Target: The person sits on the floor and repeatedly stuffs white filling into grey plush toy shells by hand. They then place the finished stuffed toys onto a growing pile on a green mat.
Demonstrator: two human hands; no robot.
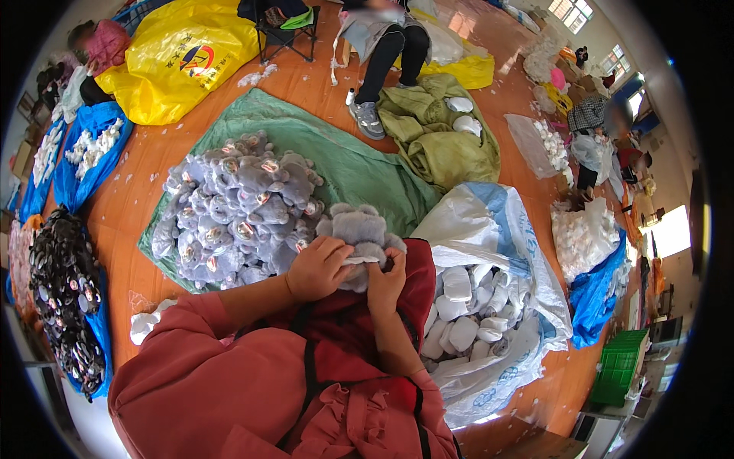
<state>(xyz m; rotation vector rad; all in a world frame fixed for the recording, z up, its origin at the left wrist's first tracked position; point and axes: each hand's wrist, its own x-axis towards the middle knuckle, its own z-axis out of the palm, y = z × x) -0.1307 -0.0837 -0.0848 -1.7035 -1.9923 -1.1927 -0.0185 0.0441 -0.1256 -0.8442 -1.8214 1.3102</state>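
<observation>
A grey plush toy (358,228) rests over my lap, with both hands at its near side. My left hand (319,268) is closed on the toy's edge, the fingers bent over a pale strip there. From the other side my right hand (386,281) pinches the same toy near that strip. What lies between the fingertips is partly hidden. Just left of the toy rises a big pile of similar grey plush toys (237,203), on a green sheet (359,164). To my right, a white and blue woven sack (520,237) gapes around several white padded pieces (461,334).
An olive sack (428,126) with white pieces lies ahead, by a seated person's shoe (368,120). A yellow sack (172,65) spreads at the far left. Dark plush items (67,298) are heaped at the left. A green crate (618,367) stands at the right.
</observation>
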